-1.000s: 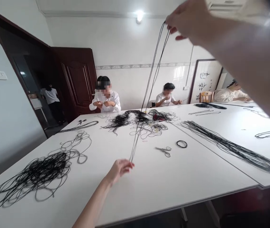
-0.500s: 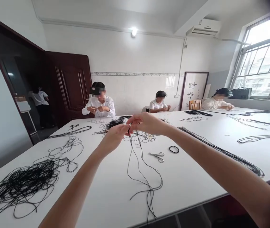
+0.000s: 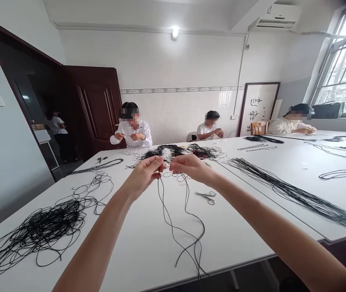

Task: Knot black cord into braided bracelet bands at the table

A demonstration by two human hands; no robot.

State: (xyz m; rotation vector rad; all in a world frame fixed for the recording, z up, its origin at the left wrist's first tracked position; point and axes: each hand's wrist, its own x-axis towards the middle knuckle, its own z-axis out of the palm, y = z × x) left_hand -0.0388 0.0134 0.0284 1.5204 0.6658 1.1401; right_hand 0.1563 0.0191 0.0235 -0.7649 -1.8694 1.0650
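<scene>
Head view. Entry 1: left hand (image 3: 144, 177) and right hand (image 3: 190, 168), raised above the table and now slightly further apart than in the earlier frame, when they almost met. Entry 2: fingers (image 3: 160, 162) of both hands, in a narrow pinch, apparently holding thin black cords (image 3: 187, 239); the grip is partly hidden. The cords hang between the hands and trail onto the white table (image 3: 148, 259). Entry 3: steel scissors (image 3: 206, 197), just right of the cords. Entry 4: tangled black cord heap (image 3: 173, 151), beyond the hands. Entry 5: loose black cord pile (image 3: 39, 227), left. Entry 6: long black cord bundle (image 3: 291, 192), right. Entry 7: seated co-worker (image 3: 133, 129), across the table.
</scene>
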